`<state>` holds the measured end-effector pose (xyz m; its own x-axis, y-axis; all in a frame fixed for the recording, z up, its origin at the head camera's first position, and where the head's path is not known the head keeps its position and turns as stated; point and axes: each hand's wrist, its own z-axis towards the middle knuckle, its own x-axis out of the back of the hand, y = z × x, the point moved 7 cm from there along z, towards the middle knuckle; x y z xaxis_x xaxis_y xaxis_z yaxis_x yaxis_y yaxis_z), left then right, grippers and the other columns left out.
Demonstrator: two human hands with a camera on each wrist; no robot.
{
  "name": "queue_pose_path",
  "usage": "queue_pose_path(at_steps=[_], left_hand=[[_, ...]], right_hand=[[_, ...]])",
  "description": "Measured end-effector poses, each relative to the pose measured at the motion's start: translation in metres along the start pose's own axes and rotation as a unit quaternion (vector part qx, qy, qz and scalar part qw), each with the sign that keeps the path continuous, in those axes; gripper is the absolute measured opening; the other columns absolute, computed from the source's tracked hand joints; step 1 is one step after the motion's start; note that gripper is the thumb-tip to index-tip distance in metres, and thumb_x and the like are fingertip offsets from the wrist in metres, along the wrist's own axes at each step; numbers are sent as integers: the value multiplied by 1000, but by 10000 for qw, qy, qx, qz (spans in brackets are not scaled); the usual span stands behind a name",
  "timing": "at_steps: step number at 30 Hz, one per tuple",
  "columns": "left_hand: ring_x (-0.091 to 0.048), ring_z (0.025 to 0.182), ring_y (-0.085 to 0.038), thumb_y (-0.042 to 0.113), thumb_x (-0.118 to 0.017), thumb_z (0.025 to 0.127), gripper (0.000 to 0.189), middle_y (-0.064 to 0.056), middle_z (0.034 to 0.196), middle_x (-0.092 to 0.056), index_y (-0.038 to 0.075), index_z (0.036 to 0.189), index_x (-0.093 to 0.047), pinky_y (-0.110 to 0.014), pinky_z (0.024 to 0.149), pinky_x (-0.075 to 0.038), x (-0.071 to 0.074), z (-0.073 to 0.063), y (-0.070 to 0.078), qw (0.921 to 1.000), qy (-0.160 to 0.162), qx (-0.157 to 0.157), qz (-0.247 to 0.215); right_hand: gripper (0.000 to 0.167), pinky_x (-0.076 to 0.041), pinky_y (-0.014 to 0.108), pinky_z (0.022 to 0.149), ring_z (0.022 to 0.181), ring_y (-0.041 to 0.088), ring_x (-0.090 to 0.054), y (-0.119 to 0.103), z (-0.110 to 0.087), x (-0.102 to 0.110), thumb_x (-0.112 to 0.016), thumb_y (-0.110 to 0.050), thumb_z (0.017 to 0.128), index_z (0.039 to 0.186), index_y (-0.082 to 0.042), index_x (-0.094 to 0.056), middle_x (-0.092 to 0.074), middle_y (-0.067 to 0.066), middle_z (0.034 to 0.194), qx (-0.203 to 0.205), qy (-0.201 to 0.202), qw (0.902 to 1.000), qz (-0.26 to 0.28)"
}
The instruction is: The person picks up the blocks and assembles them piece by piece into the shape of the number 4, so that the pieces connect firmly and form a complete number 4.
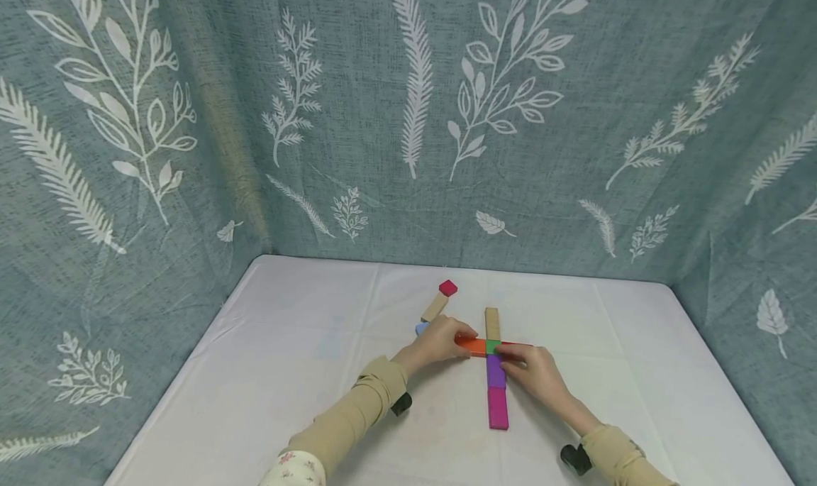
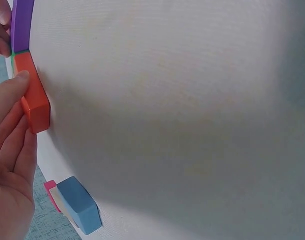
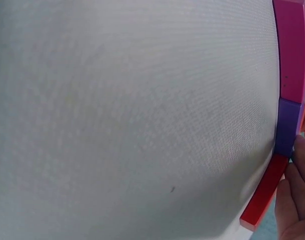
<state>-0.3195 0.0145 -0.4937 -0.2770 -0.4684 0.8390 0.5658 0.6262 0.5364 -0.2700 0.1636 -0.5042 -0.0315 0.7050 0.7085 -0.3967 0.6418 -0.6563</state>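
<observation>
One orange block (image 2: 36, 95) pinched in left hand (image 1: 439, 338) grip, on white counter (image 1: 306, 323), just left of green block (image 1: 492, 345). Right hand (image 1: 537, 372) fingertips at green and purple block (image 1: 496, 372), red block (image 3: 265, 192) alongside; can't tell if grip pinches. Magenta block (image 1: 498, 409) at purple's near end.

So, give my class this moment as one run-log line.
left hand: holds orange block | right hand: at green block | near side: purple block, magenta block | apart, left: blue block
</observation>
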Motion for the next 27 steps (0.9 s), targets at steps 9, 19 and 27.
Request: queue_pose_path(at_steps=[9, 19, 27], left_hand=[[-66, 103, -14, 13, -76, 80, 32, -4, 107, -73, 5, 110, -71, -23, 89, -51, 0, -1, 0, 10000, 4, 48, -10], [-66, 102, -14, 14, -76, 80, 33, -4, 108, -72, 5, 111, -70, -22, 87, -51, 1, 0, 1, 10000, 26, 48, -11], [-65, 108, -17, 14, -76, 80, 35, -6, 111, -71, 3, 112, -69, -26, 91, -52, 3, 0, -1, 9993, 127, 114, -332]], right_hand=[[32, -57, 33, 81, 101, 29, -68, 0, 1, 0, -71, 2, 79, 111, 1, -69, -70, 16, 109, -35, -27, 10000, -62], [31, -57, 32, 80, 100, 29, -68, 1, 1, 1, -72, 1, 79, 110, 0, -69, -70, 16, 109, -23, -28, 10000, -78], [31, -57, 33, 80, 100, 29, -68, 2, 2, 1, -72, 1, 79, 110, 0, -69, -71, 16, 108, 3, -17, 10000, -75]])
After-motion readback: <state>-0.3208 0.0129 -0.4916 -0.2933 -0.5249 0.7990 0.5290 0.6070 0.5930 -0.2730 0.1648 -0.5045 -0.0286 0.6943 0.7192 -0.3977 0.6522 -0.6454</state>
